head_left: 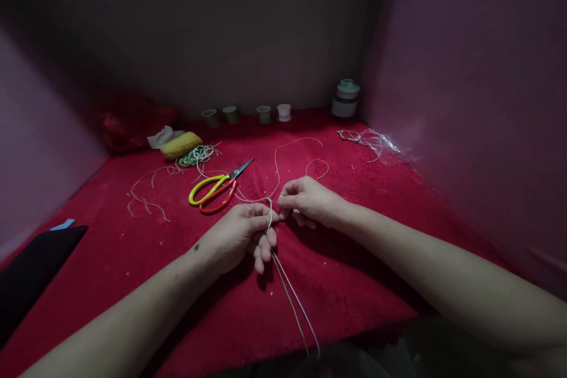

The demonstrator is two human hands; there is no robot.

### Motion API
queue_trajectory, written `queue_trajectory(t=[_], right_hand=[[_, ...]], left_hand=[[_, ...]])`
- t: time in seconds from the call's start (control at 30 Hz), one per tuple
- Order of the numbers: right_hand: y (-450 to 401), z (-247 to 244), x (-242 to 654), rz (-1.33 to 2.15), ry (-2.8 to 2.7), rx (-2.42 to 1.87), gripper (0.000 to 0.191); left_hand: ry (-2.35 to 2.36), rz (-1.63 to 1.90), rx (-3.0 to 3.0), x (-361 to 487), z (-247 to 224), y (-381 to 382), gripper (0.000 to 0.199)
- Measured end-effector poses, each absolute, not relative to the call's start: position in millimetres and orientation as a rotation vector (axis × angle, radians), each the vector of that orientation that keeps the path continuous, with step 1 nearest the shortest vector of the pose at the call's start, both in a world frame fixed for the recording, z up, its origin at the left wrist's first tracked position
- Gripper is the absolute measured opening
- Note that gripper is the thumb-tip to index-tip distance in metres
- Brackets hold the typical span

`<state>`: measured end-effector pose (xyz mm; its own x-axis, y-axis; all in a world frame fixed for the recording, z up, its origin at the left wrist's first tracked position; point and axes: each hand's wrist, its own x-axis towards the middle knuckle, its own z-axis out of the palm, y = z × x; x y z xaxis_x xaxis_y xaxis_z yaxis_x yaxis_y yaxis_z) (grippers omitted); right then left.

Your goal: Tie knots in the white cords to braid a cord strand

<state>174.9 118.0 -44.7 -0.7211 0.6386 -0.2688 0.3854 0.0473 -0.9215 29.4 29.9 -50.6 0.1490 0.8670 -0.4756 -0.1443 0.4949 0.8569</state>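
My left hand (250, 227) is closed over thin green and white cords (287, 283), pinching them between thumb and fingers. Two cord ends trail from it toward the table's front edge, while a short stretch rises to a small knot above the thumb. Close beside it, the thumb and forefinger of my right hand (305, 201) are pinched together near the left fingertips. A thin strand loops out behind the right hand, but whether its fingertips grip that strand is too small to make out. Scissors (217, 190) with one yellow and one red handle lie just beyond my left hand.
Several thread spools (264, 114) line the back wall, with a lidded jar (345, 99) to their right. A yellow bundle (181, 145) and tangled green-white cord (197, 155) lie back left. Loose cord (363, 137) and clear plastic sit back right. A black object (39, 274) is at left.
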Motion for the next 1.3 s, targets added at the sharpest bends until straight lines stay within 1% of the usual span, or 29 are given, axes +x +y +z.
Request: queue_trajectory(t=[0.27,0.5,0.87,1.3], right_hand=[[119.7,-50.1,173.2,1.718,-2.138,-1.028,0.013],[119.8,-52.3,174.1,1.721,-2.147,-1.028,0.014],[118.7,-51.4,173.6,1.742,-2.135,-1.058,0.015],[120.0,-52.1,173.9,1.79,-2.095,-1.117,0.016]], left_hand=[[1.21,0.797,0.761,30.8,-49.3,27.2,0.006],[1.203,0.769,0.776,30.5,-50.9,27.1,0.012],[1.223,0.748,0.737,32.3,-48.5,26.8,0.008],[1.368,0.659,0.76,37.3,-46.8,24.0,0.02]])
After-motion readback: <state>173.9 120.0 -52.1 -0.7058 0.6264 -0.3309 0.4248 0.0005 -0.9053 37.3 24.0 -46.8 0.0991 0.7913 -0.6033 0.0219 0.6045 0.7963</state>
